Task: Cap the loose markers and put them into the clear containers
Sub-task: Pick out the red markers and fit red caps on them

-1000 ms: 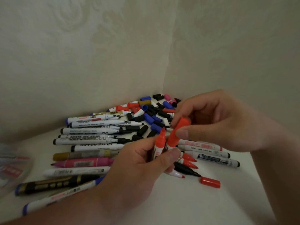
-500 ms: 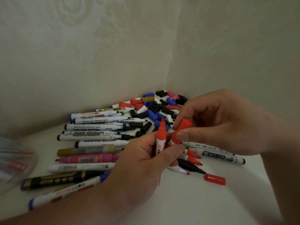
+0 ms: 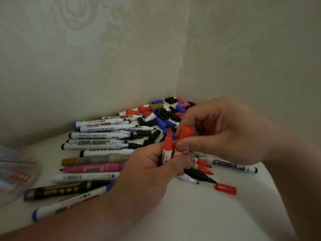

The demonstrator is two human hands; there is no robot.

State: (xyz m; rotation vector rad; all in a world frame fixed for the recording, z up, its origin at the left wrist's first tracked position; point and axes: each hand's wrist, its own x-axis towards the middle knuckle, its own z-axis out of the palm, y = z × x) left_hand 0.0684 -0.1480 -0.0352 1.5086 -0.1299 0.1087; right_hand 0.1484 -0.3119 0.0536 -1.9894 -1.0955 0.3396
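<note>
The left grip, forearm reaching in from the near left, curls round a red marker, thumb across it. The right grip, entering from the right, pinches a red cap between thumb and forefinger.

Left hand grips red marker; right hand pinches red cap.

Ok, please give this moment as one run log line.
stage: capping | left hand: grips uncapped red marker, tip up | right hand: pinches red cap beside it | clear container: left edge, blurred
</note>
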